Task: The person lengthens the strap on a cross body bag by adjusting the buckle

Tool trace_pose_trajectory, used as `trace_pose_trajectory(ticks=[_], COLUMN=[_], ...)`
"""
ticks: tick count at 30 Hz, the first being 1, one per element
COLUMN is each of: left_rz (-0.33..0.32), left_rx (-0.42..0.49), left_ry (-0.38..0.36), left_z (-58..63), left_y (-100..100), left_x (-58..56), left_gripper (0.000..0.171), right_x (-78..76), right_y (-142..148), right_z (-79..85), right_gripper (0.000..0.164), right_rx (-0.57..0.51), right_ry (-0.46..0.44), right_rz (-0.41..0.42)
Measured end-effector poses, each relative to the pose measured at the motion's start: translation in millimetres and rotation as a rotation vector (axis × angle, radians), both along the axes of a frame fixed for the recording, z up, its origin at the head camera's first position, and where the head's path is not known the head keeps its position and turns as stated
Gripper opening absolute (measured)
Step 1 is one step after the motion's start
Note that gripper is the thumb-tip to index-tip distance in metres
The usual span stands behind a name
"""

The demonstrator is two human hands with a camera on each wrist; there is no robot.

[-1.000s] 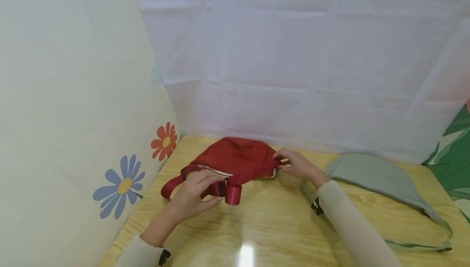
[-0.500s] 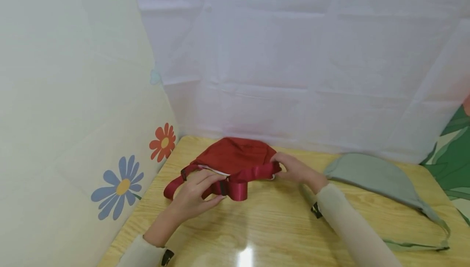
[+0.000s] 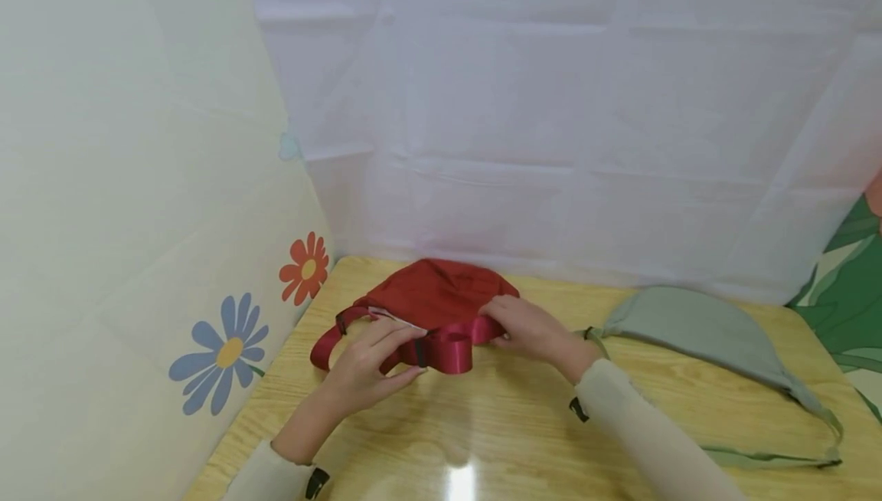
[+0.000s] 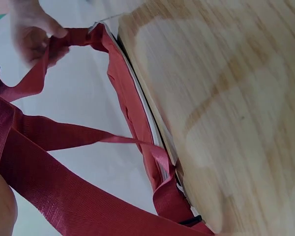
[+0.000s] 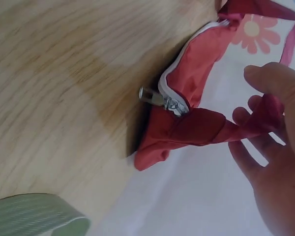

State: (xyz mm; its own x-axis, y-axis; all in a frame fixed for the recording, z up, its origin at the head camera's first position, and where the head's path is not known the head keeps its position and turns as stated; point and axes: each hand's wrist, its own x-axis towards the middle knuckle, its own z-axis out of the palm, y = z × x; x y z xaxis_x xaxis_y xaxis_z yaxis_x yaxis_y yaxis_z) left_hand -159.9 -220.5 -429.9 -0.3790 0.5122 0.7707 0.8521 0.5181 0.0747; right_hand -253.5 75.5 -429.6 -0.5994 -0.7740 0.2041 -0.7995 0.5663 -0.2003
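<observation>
A red waist bag lies at the back left of the table, its white zipper edge towards me. My left hand pinches its crimson strap between thumb and fingers, right at a dark strap buckle. Just right of that, the strap bends into a standing loop. My right hand holds the strap near the bag's right end; in the right wrist view the webbing runs across its curled fingers. Close by shows the silver zipper pull. In the left wrist view, strap lengths cross in front of the bag.
A grey-green waist bag lies on the right of the wooden table, its green strap trailing forward. Black clips show beside my right sleeve. White cloth hangs behind, and a flowered sheet stands at left.
My right hand has moved left and slightly forward along the strap, closer to my left hand. The strap loop has widened and shifted right; my left hand stays nearly still.
</observation>
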Motion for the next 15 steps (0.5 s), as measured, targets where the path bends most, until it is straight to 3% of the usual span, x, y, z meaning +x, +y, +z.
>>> trace_pose_trajectory(ticks=[8, 15], left_rz=[-0.004, 0.037], left_rx=[-0.003, 0.000], left_ry=[-0.034, -0.005], left_z=[0.2, 1.4], left_y=[-4.4, -10.5], left_x=[1.5, 4.7], left_gripper=[0.042, 0.042], right_x=[4.6, -5.5], right_y=[5.4, 33.7], right_z=[5.8, 2.6], right_gripper=[0.039, 0.038], right_rx=[-0.072, -0.155], right_ry=[0.019, -0.061], right_rz=[0.038, -0.026])
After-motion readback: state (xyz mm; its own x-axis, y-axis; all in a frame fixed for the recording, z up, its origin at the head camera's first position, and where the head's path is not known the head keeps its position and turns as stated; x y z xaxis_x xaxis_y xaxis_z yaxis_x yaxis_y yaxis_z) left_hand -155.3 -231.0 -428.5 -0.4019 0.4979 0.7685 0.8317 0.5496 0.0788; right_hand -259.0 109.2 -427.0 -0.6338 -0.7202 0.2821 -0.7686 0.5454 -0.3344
